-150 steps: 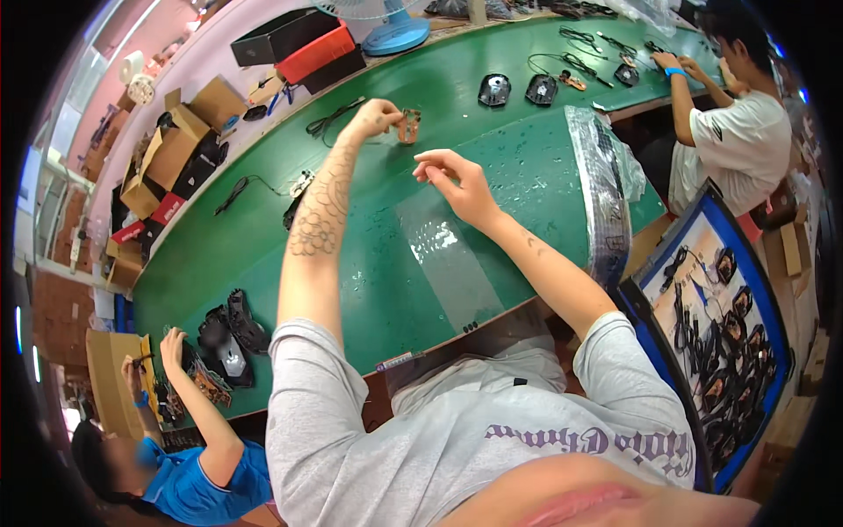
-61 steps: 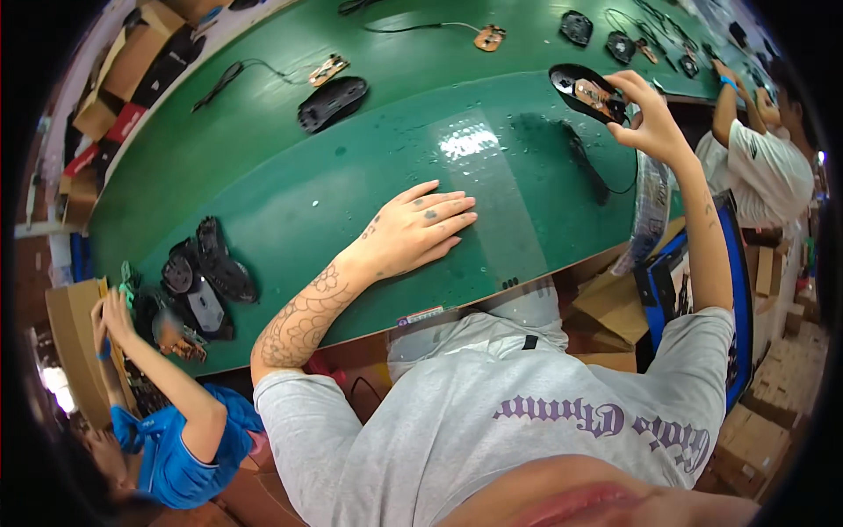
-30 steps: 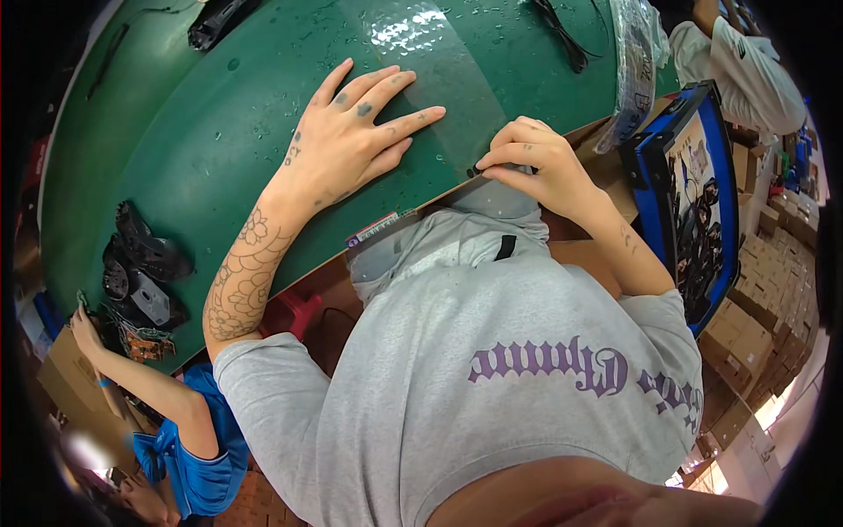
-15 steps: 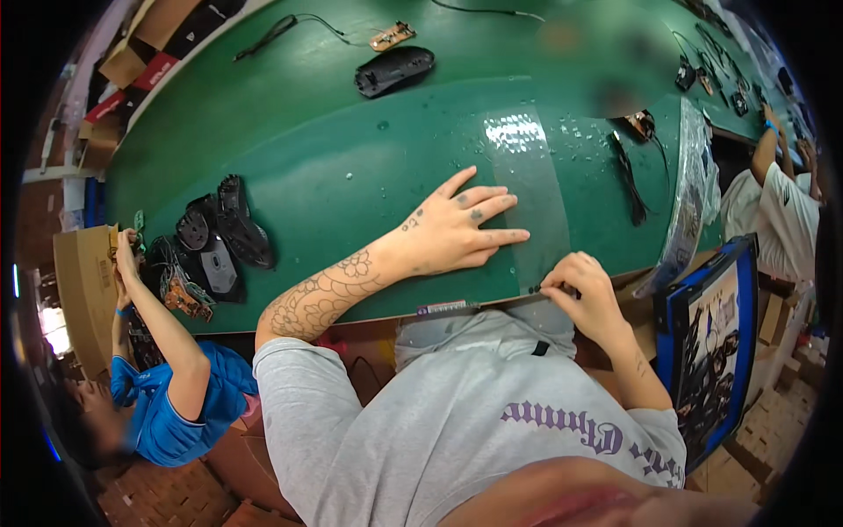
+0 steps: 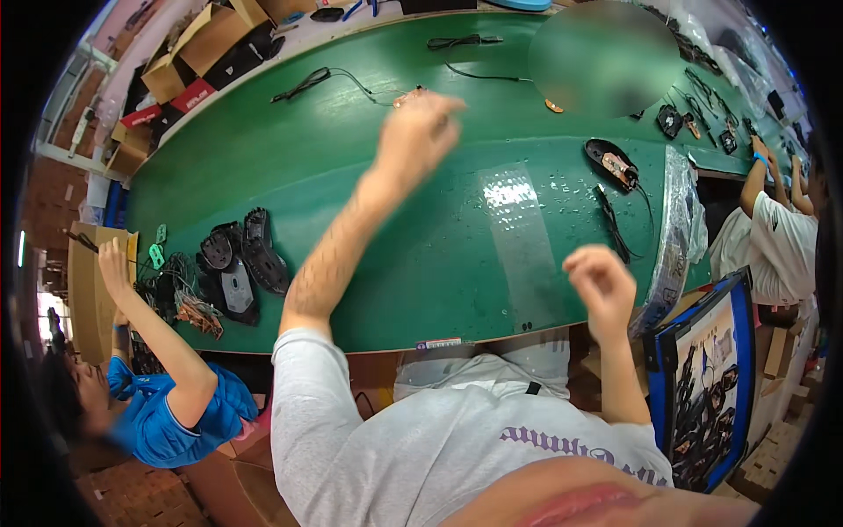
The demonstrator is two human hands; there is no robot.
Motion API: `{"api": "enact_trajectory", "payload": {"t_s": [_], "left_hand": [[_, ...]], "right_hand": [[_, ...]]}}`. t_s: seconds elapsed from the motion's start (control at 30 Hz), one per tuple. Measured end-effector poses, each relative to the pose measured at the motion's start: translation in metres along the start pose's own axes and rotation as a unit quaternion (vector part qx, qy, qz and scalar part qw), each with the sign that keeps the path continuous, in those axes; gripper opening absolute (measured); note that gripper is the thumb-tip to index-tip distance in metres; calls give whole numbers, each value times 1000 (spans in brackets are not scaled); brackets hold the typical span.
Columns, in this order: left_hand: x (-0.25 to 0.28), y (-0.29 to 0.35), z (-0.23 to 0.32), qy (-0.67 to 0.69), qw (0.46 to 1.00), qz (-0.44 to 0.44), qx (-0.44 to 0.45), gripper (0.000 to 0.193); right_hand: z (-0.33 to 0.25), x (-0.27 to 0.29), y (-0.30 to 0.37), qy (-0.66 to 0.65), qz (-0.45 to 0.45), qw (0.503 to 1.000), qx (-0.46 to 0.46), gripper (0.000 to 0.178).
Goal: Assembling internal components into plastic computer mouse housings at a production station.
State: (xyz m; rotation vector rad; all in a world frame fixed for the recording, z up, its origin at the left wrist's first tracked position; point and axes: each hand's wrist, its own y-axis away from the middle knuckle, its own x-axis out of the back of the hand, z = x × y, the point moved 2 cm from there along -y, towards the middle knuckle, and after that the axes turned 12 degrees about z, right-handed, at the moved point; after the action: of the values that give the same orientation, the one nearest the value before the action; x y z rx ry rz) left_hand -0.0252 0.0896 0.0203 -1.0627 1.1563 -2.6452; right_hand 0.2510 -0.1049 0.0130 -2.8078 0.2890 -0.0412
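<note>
My left hand is stretched far across the green table, close to a small brown circuit board with a thin cable. It covers the spot where a black mouse shell lay; its fingers are blurred and their grip is hidden. My right hand hovers over the table's near right part with fingers curled in; what they hold, if anything, cannot be seen. Between the hands lies a clear plastic strip with shiny clear dots at its far end. Two tiny black pieces sit at its near end.
At right are an open black mouse shell with a circuit board, a coiled black cable and a plastic-wrapped strip. Black mouse shells lie left. A co-worker in blue works there; another in white sits right.
My left hand has left the clear strip and reached away to the mouse shell's spot. My right hand has lifted from the strip's near end. The view has tilted up slightly.
</note>
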Motion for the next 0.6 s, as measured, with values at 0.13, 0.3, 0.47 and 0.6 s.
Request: {"api": "enact_trajectory", "payload": {"t_s": [0.13, 0.3, 0.47, 0.6], "left_hand": [[-5, -49, -101, -191, 964, -86, 161, 32], [-22, -64, -126, -215, 935, -170, 226, 25], [-22, -64, -89, -75, 959, -58, 268, 29], [-38, -46, -65, 64, 955, 12, 291, 28]], "right_hand": [[15, -37, -73, -53, 55, 995, -62, 10], [58, -75, -137, -94, 25, 992, -82, 12], [107, -87, -170, -154, 45, 977, -138, 13], [120, -98, -197, -180, 43, 970, -155, 15]]}}
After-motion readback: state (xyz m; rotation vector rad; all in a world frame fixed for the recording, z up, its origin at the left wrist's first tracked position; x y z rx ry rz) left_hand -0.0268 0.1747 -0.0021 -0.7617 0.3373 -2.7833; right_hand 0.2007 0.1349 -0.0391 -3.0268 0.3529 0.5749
